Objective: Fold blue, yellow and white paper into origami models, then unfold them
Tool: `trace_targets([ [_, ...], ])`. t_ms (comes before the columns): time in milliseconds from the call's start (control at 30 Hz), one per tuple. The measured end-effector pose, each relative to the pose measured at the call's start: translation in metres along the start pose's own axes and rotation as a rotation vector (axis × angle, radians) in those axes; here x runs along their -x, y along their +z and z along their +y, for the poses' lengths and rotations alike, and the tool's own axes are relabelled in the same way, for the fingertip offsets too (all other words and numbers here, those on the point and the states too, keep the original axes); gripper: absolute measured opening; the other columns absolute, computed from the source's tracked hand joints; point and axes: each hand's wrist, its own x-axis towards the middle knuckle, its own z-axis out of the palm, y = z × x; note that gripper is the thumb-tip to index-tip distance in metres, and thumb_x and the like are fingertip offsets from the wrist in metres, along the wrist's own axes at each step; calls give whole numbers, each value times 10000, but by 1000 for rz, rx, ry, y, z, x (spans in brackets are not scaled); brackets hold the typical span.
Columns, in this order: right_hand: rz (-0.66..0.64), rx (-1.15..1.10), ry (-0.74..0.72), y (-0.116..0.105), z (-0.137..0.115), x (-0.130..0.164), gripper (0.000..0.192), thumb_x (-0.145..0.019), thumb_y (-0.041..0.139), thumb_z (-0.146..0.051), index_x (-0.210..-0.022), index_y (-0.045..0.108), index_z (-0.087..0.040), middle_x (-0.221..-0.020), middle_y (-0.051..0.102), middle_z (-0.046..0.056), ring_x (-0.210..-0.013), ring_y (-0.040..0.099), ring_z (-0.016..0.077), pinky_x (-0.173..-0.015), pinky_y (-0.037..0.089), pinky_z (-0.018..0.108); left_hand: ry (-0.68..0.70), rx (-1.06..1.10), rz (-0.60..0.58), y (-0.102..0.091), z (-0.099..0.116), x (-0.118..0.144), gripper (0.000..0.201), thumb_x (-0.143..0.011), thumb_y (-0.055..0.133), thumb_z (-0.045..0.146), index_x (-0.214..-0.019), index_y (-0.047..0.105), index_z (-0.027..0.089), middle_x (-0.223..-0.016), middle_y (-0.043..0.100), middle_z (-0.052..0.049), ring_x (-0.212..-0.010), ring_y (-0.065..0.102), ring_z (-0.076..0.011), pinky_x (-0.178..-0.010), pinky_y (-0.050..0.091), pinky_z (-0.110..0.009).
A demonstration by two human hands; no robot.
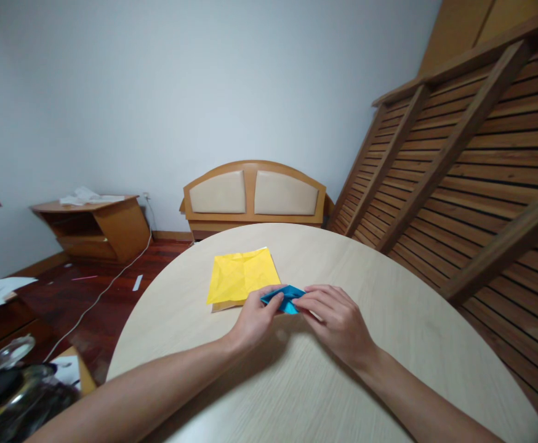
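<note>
A small piece of folded blue paper [290, 299] is held between my two hands, above the near middle of the round table. My left hand [258, 314] grips its left side, with the thumb pressed on top. On the right, my right hand [336, 317] pinches the other end of the folded paper between thumb and fingers. The undersides of the paper and some fingertips are hidden. Just beyond my left hand lies a creased yellow sheet of paper [241, 274], on top of paler sheets.
The pale round table [343, 258] spans the lower view. A wooden slatted frame [435, 178] leans at the right. Behind the table stands a padded headboard [253, 194]. At the left are a low wooden cabinet [125, 227], a white cable [112, 286] and a glass pot [29, 400].
</note>
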Motion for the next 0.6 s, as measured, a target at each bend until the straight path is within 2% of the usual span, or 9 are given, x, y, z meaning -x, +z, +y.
trace_targets([
  [167, 9, -5, 42, 2, 0, 1, 87, -905, 653, -191, -947, 718, -232, -890, 759, 38, -940, 678, 235, -816, 514, 385, 6, 12, 0, -1, 2, 0, 306, -867, 635, 367, -1072, 742, 167, -1103, 742, -104, -995, 685, -250, -897, 553, -387],
  [367, 17, 18, 65, 3, 0, 2, 217, -903, 659, -193, -1114, 708, -212, -919, 760, 55, -937, 667, 236, -812, 515, 390, -18, 47, 19, -2, 2, 0, 337, -856, 648, 406, -1044, 738, 141, -1069, 742, -122, -955, 681, -249, -859, 551, -380],
  [600, 23, 15, 2, 2, 0, 1, 157, -916, 652, -199, -1024, 750, -257, -900, 768, 32, -946, 654, 237, -793, 527, 391, -46, 117, 6, -2, -5, -3, 317, -825, 657, 435, -842, 717, 124, -858, 720, -89, -765, 632, -185, -767, 528, -327],
])
